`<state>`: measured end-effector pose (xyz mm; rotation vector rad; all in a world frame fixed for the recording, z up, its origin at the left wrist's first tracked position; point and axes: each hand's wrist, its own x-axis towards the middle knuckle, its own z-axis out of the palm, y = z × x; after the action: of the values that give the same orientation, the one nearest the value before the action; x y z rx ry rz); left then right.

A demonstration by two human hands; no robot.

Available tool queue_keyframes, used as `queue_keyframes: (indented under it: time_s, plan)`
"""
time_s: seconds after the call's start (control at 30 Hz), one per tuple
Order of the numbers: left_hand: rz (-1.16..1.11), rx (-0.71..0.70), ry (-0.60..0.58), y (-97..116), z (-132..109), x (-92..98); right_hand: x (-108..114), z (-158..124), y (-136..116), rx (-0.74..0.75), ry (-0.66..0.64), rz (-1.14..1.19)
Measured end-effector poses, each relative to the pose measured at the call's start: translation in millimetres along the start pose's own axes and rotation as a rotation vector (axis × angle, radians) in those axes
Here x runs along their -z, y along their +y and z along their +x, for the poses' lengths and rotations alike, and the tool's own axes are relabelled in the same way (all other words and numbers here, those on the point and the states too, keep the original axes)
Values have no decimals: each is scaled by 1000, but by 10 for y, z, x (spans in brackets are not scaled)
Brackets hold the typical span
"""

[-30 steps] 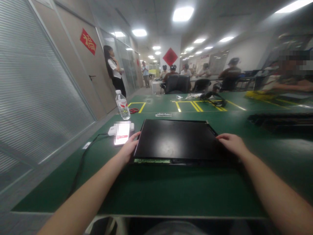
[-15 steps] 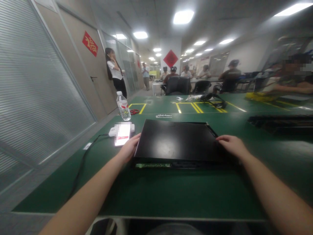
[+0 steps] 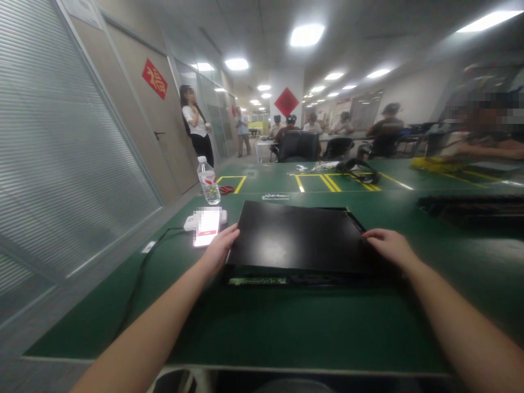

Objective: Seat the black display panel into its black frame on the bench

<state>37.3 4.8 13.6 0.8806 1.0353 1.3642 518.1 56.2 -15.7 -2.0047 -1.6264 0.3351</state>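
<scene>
A flat black metal cover (image 3: 297, 237) lies over a shallow black case, a little askew to it. Along the near side, under the cover's edge, a strip of green circuit board (image 3: 257, 281) shows. My left hand (image 3: 221, 248) grips the cover's left edge, fingers closed against it. At the opposite edge, my right hand (image 3: 387, 245) pinches the cover's right side with thumb and fingers. The case's far right corner (image 3: 347, 212) is exposed beside the cover. How far each hand's fingers reach beneath the edge is hidden.
Left of the cover are a lit phone (image 3: 208, 226), a white power strip with a black cable (image 3: 139, 278), a water bottle (image 3: 208, 180) and red scissors (image 3: 226, 190). Small parts (image 3: 275, 196) lie beyond. Dark equipment (image 3: 470, 207) sits right on the green table (image 3: 286, 327); people work behind.
The cover has shifted slightly against the case, leaving a wider gap along the near edge. Both hands keep their hold on its sides. The camera has tipped up a little.
</scene>
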Motion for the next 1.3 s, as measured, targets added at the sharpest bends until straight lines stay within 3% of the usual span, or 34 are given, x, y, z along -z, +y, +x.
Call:
queue_keyframes:
  time_s: [0.53,0.87,1.17,1.3]
  plan:
    - [33,-54,-87,52,-77,-56,-65,49,36,-52,42,139]
    - [26,-166,-126,79,-119,-108,-65,90,56,-107,37,255]
    - [25,-148,24,50,1,67,27,40,-47,-170,76,756]
    - [-1,-138,24,83,8,57,199,-73,-220,-292,-27,1107]
